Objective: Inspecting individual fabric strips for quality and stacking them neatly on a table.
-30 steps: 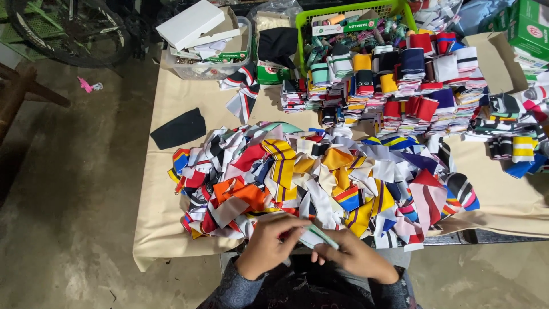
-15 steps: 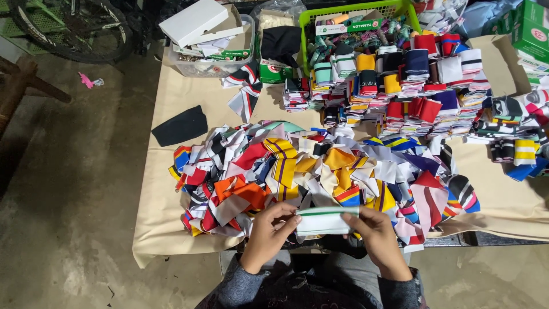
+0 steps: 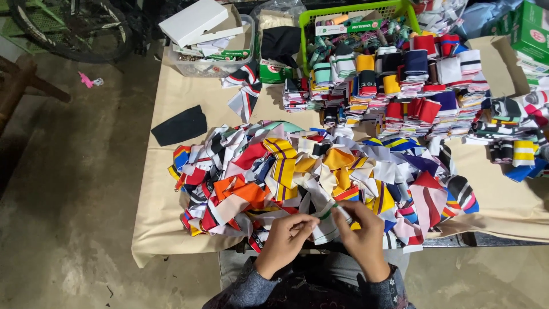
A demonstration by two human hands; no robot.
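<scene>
Your left hand (image 3: 286, 236) and right hand (image 3: 361, 232) both pinch a small white knit fabric strip with a green stripe (image 3: 329, 216), fingers closed on it at the near table edge; just beyond lies a loose heap of multicoloured striped fabric strips (image 3: 309, 171) on the beige cloth-covered table (image 3: 171, 189); farther back stand folded stacks of coloured strips (image 3: 412, 91), a green plastic basket (image 3: 400, 10) and a flat black fabric piece (image 3: 180, 126).
</scene>
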